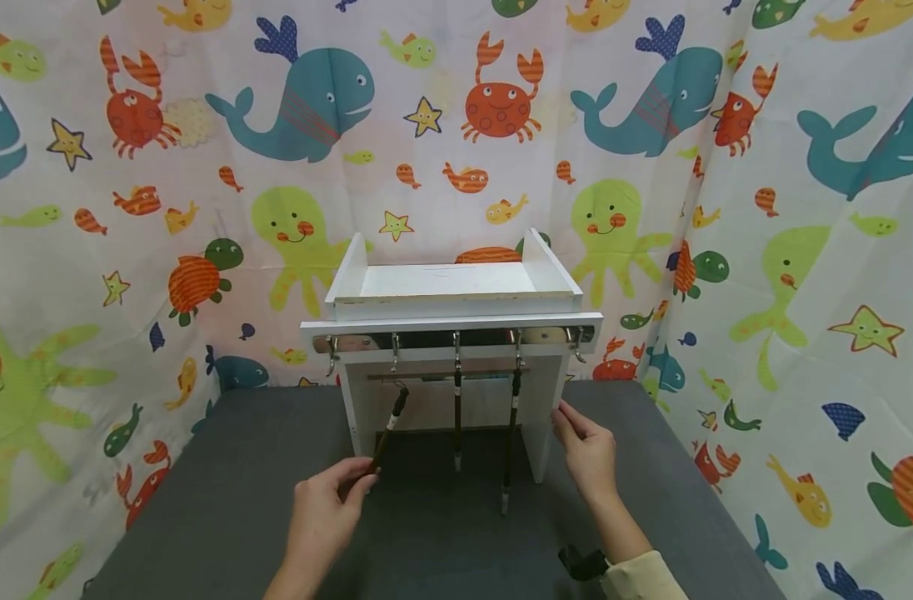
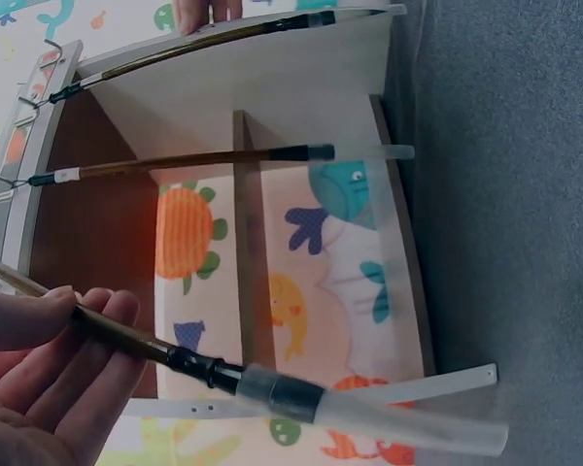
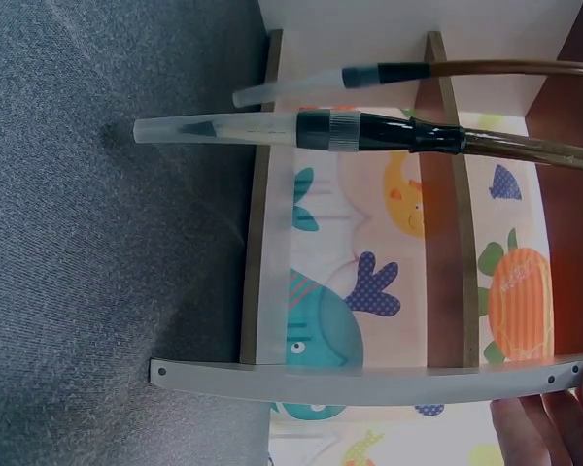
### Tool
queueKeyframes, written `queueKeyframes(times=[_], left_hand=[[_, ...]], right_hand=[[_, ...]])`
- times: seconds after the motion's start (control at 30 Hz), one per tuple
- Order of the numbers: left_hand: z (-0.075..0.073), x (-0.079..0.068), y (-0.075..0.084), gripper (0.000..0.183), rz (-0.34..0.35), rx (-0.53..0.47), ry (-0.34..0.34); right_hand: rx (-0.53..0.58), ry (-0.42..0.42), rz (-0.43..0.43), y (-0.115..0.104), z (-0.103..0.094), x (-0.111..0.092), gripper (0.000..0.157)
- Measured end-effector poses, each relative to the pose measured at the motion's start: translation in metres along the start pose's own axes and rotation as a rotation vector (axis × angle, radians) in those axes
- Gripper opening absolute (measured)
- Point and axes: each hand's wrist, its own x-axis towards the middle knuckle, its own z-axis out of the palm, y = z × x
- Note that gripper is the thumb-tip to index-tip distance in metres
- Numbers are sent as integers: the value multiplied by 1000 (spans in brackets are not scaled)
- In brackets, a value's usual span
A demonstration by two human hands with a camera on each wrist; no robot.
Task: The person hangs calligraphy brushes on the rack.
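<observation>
My left hand (image 1: pixel 325 508) pinches the handle of a calligraphy brush (image 1: pixel 387 429), its hanging loop up, a little below a hook (image 1: pixel 395 353). A clear cap (image 2: pixel 418 422) covers that brush's tip in the left wrist view. Two more capped brushes hang from hooks: a thin middle brush (image 1: pixel 457 408) and a thicker brush (image 1: pixel 512 433) to its right. At the right side panel (image 1: pixel 544 417) of a white wooden rack (image 1: pixel 456 321), my right hand (image 1: pixel 587 450) grips the edge between thumb and fingers (image 3: pixel 530 432). Part of the right hand lies outside the right wrist view.
The rack stands on a dark grey surface (image 1: pixel 224 500), with an open tray (image 1: pixel 449 279) on top. Its metal strip bears several hooks. A curtain (image 1: pixel 426 83) printed with sea animals hangs behind and at the sides. A black strap (image 1: pixel 582 564) is near the right wrist.
</observation>
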Motion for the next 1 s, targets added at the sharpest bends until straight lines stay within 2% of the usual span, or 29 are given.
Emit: queueKeyframes(times=[0.2,0.33,0.77,1.0], left_hand=[[2,4,-2,17,-37,-88,-98],[3,6,-4,17,-63,-133,-139],[4,10,-9,20,-103,-240,-199],[10,16,-19,20,-116,-276,-220]], right_hand=[[-1,-8,14,1,0,-2,41],[-5,-10,18,1,0,-2,41],[-3,1,5,0,0,0,41],[5,8,-1,1,1,1,39]])
